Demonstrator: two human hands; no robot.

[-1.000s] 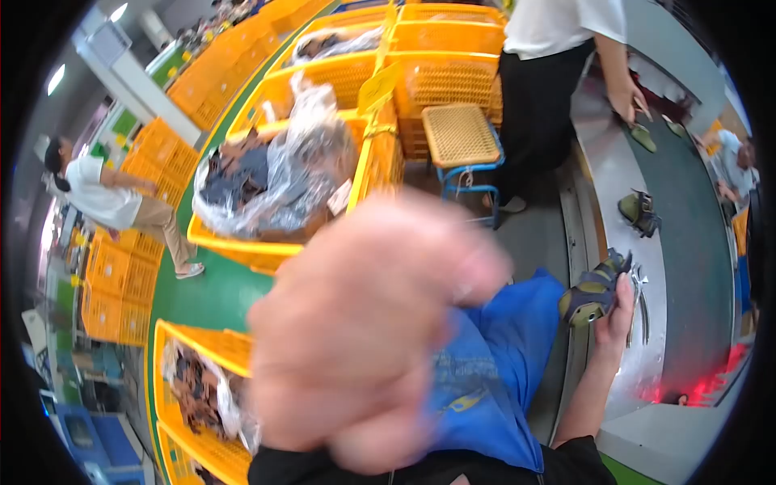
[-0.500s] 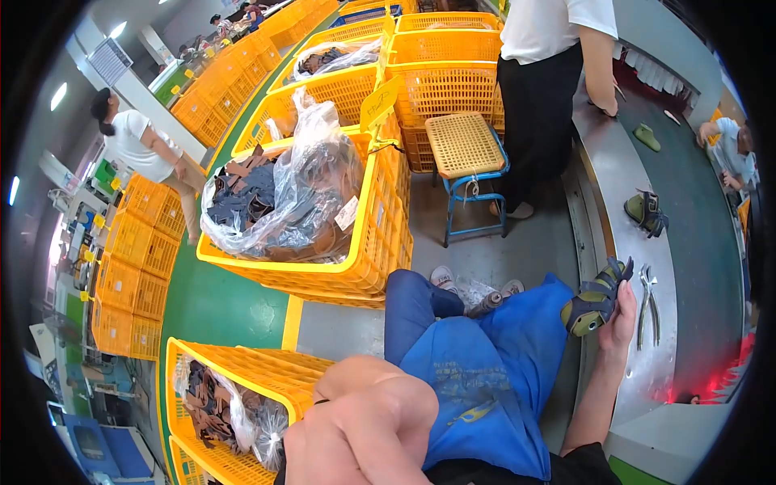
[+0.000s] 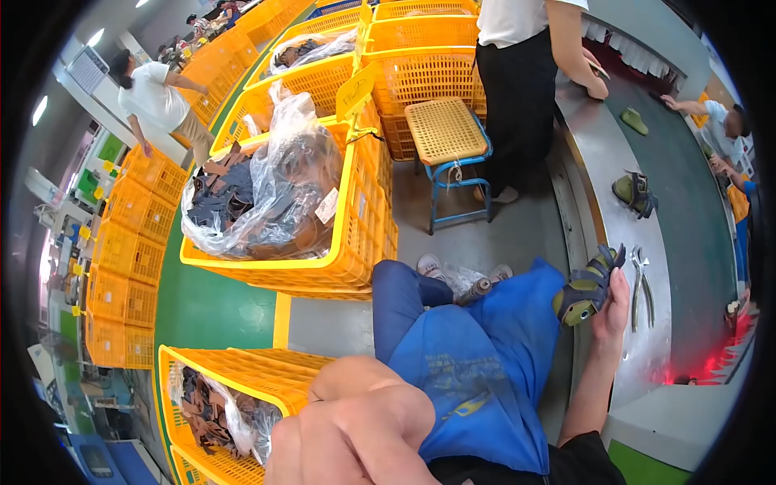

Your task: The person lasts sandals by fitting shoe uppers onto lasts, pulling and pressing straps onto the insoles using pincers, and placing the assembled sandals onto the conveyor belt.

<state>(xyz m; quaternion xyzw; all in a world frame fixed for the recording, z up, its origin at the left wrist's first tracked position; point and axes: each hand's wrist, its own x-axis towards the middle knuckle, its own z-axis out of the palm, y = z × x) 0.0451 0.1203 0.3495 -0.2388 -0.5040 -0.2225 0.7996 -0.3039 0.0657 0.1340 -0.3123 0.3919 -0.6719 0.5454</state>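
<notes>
My right hand [image 3: 614, 305] grips a sandal on an olive-green shoe last [image 3: 586, 287], dark straps across it, above the edge of the metal bench. Close to the camera, my left hand [image 3: 356, 420] looms large with its fingers curled and knuckles showing; whatever is in it, if anything, is hidden. A pair of pincers [image 3: 642, 287] lies on the bench just right of the held sandal. Farther along the bench sits another strapped sandal on a green last [image 3: 634, 194]. A blue apron [image 3: 465, 380] covers my lap.
Yellow crates [image 3: 356, 234] with bagged dark pieces stand ahead and left. A blue-legged stool [image 3: 449, 133] is beside a standing co-worker [image 3: 517, 89]. Along the bench runs a dark green belt [image 3: 687, 242], carrying a green last [image 3: 634, 121]. Another person [image 3: 723, 129] works across it.
The view has shifted slightly. My right hand still grips the sandal, now tilted a little differently. My left hand stays curled near the camera. The person across the belt has stretched out an arm.
</notes>
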